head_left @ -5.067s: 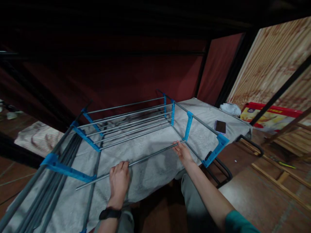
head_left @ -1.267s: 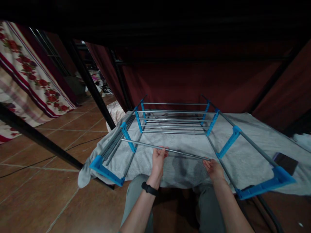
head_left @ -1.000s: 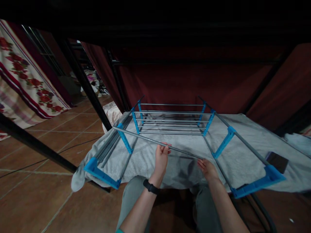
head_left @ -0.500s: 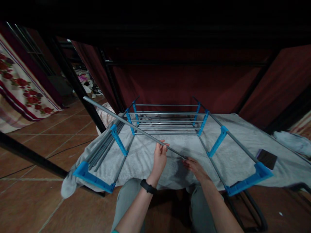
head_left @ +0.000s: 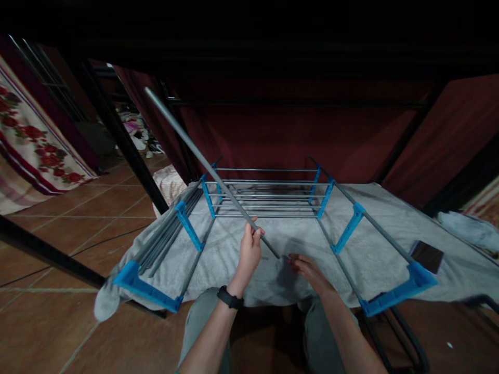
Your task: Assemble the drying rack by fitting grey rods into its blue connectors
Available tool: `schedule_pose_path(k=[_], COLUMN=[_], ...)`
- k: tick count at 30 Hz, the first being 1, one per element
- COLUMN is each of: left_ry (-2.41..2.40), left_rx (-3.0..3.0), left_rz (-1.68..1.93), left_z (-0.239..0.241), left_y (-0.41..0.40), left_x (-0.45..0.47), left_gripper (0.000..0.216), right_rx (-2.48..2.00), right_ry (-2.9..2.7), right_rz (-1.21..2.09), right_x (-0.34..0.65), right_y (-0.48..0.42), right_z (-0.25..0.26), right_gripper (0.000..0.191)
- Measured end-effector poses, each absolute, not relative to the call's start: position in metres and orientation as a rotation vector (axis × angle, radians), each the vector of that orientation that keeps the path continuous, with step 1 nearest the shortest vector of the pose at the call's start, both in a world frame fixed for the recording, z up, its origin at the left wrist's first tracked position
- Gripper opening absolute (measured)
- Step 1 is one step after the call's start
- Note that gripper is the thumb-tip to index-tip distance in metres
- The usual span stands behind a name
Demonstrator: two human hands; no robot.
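My left hand (head_left: 250,248) is closed around a long grey metal rod (head_left: 206,165). The rod slants from its raised upper-left end down to a lower end near my right hand (head_left: 306,267). That hand is a little apart from the rod's tip, its fingers loosely bent and with nothing visible in them. Beyond both hands, a rack frame of grey tubes with blue plastic brackets (head_left: 325,200) stands on a grey cloth (head_left: 268,283). Several crossbars (head_left: 268,196) join its two sides at the back. Several loose grey rods (head_left: 167,236) lie inside the frame's left side.
A dark phone-like rectangle (head_left: 428,256) lies on the cloth at the right. Black metal posts (head_left: 128,140) rise at the left, with a dark red curtain (head_left: 296,137) behind. A flowered cloth (head_left: 42,140) hangs at the far left above the tiled floor (head_left: 50,322).
The rod has tilted more steeply, its far end rising and its lower end moving left. My right hand has come off the rod's tip. My left hand has shifted slightly left.
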State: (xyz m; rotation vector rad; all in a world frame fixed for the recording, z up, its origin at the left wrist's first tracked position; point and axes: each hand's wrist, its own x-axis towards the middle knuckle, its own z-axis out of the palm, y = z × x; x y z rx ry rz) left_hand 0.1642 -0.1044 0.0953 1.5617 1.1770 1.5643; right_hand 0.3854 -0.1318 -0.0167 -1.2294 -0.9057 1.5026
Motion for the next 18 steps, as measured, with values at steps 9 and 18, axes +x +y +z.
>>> schedule_pose_path(k=[9, 18], left_ry=[1.445, 1.723], left_rx=[2.049, 2.453], left_rz=[1.443, 1.012], left_z=[0.102, 0.078], left_y=[-0.099, -0.113], left_x=[0.122, 0.088], left_gripper=[0.035, 0.058], right_rx=[-1.171, -1.127], right_ry=[-0.851, -0.747], right_rz=[1.454, 1.375], right_x=[0.394, 0.401], right_y=[-0.131, -0.126], right_z=[-0.023, -0.023], right_gripper=[0.051, 0.044])
